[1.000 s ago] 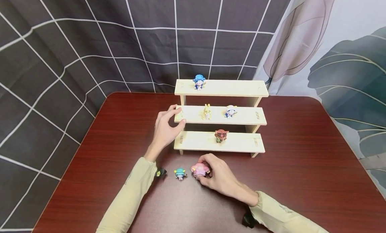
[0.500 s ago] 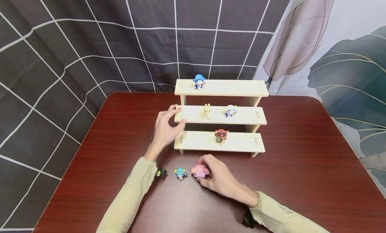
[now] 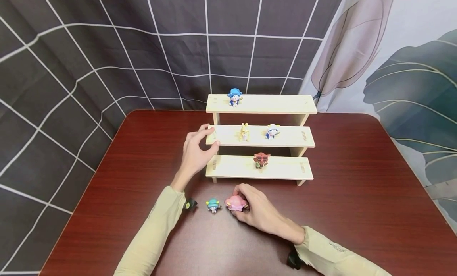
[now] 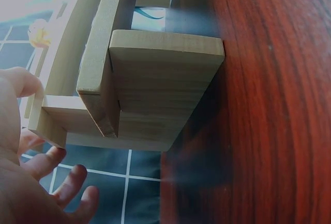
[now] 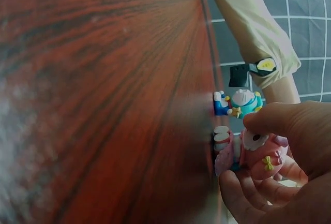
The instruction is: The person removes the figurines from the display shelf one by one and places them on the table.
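With thumb and fingers, my right hand (image 3: 262, 210) grips a pink toy figurine (image 3: 235, 203) low over the table in front of the shelf. The right wrist view shows its big pink head with a yellow bow (image 5: 267, 163) and its white feet close to the tabletop. Just left of it stands a small figurine in a teal hat (image 3: 213, 205). My left hand (image 3: 196, 153) holds the left end of the middle board of a wooden three-tier shelf (image 3: 228, 140). In the left wrist view, thumb and fingers lie on either side of that board end (image 4: 49, 125).
A blue-hatted figurine (image 3: 234, 97) stands on the top tier. The middle tier bears a yellow rabbit-eared figurine (image 3: 244, 132) and a white-and-blue one (image 3: 272, 132). On the lowest tier is a red-brown figurine with dark glasses (image 3: 261, 160). Grid-patterned curtains (image 3: 178, 49) hang behind the table (image 3: 357, 180).
The right hand and the pink figurine have shifted very slightly to the left and nearer. My left hand keeps its hold on the shelf, and the other figurines stand as before.
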Demonstrator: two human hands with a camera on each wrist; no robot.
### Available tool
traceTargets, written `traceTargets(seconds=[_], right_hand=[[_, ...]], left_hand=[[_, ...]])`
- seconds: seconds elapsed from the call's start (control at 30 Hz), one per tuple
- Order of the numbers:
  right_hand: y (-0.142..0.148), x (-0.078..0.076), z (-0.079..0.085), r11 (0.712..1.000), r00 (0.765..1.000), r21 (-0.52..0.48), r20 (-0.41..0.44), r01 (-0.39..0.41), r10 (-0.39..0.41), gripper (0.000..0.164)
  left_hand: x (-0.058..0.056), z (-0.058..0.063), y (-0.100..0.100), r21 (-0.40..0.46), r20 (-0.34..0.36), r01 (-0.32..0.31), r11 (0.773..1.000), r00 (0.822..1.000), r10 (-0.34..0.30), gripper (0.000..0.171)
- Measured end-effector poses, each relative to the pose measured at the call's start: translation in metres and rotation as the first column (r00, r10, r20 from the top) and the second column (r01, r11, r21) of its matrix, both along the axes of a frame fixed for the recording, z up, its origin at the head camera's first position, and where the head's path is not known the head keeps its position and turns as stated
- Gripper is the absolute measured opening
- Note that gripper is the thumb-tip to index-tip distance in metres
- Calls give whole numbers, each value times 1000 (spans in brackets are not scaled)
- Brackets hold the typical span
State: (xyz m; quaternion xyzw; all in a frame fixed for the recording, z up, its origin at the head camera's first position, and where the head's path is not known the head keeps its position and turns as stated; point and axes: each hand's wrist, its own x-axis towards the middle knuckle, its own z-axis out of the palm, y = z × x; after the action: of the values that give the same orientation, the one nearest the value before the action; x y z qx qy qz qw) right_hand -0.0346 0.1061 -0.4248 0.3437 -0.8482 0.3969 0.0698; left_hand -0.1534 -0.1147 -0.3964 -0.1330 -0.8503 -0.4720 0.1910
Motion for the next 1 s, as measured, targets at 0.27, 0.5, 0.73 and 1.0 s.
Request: traceTargets(seconds=[0.27,0.5,0.73,1.0], right_hand=[[2,-2,-1,1000,1000,20,-4,-14,14,46],[5,-2,2,998,1000,63,20,-7,6,50],[12,-4,14,999,997,35,70,18,-20,54],[26,-8,25,999,999,-8,28,42,-42,50]], left_hand=[[1,1,0,-2,10,0,1000,1000,0,44],[1,1,0,-3,15,-2,1000,1000,2,43],[0,0,0,1,0,-1,1000,1000,1,43],[0,-1,0,-2,11,-6,1000,1000,6,44]])
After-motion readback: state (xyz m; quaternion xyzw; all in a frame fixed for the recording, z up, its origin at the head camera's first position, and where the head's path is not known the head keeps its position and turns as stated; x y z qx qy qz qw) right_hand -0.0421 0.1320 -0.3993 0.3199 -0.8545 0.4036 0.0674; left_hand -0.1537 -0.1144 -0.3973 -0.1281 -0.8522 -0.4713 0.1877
